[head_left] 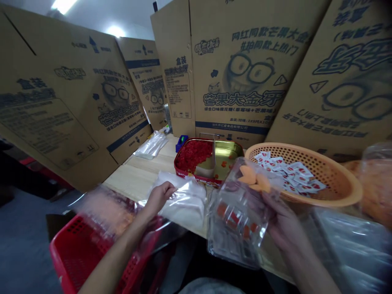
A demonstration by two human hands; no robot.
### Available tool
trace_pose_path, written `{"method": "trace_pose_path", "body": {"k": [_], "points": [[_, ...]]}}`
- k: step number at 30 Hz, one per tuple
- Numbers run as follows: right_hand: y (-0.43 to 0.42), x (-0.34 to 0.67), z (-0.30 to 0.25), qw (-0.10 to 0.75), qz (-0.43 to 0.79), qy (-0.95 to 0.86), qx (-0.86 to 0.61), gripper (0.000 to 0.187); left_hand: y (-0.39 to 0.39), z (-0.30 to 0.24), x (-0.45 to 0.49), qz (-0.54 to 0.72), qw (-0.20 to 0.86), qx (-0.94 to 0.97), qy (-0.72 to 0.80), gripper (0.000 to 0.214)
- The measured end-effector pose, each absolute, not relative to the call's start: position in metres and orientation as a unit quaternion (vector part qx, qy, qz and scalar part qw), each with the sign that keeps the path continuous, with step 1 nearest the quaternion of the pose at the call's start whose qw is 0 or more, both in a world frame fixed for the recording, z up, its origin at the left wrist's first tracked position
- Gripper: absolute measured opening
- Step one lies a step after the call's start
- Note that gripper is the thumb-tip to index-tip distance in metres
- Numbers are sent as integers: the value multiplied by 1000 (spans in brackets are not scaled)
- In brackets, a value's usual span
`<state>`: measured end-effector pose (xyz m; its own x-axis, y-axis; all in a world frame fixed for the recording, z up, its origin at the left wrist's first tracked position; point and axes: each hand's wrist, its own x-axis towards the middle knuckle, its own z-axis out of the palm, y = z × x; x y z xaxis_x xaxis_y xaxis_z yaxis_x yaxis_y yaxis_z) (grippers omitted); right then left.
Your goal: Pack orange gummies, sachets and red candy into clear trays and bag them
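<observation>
My right hand (283,220) grips a clear plastic clamshell tray (237,218) that holds orange and red pieces, tilted above the near table edge. My left hand (159,198) is closed on the edge of a stack of clear plastic bags (186,200) lying on the wooden table (141,175). An orange mesh basket (337,179) with several small white-and-red sachets (290,173) sits just behind the tray. A red metal tin (183,167) holds red pieces on its left side, and its right side is nearly bare.
Tall printed cardboard boxes (239,69) wall in the table at the back and sides. A red plastic crate (82,249) stands low at the left, with packed clear bags (110,208) over it. More clear bags (151,145) lie at the far left. Filled bags (376,179) are at the right.
</observation>
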<state>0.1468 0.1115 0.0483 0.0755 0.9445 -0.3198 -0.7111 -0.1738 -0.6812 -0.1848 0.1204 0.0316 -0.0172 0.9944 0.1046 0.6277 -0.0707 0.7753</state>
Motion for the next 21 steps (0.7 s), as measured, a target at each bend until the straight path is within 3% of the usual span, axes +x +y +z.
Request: {"method": "trace_pose_path", "body": {"k": [10,21], "points": [[151,105,84,703,631,-149,-292,13,60,8,-154,501,418,439,618,42],[150,66,81,723,625,-157,-250,25,43,11,-146,536,490,338,599,40]]}}
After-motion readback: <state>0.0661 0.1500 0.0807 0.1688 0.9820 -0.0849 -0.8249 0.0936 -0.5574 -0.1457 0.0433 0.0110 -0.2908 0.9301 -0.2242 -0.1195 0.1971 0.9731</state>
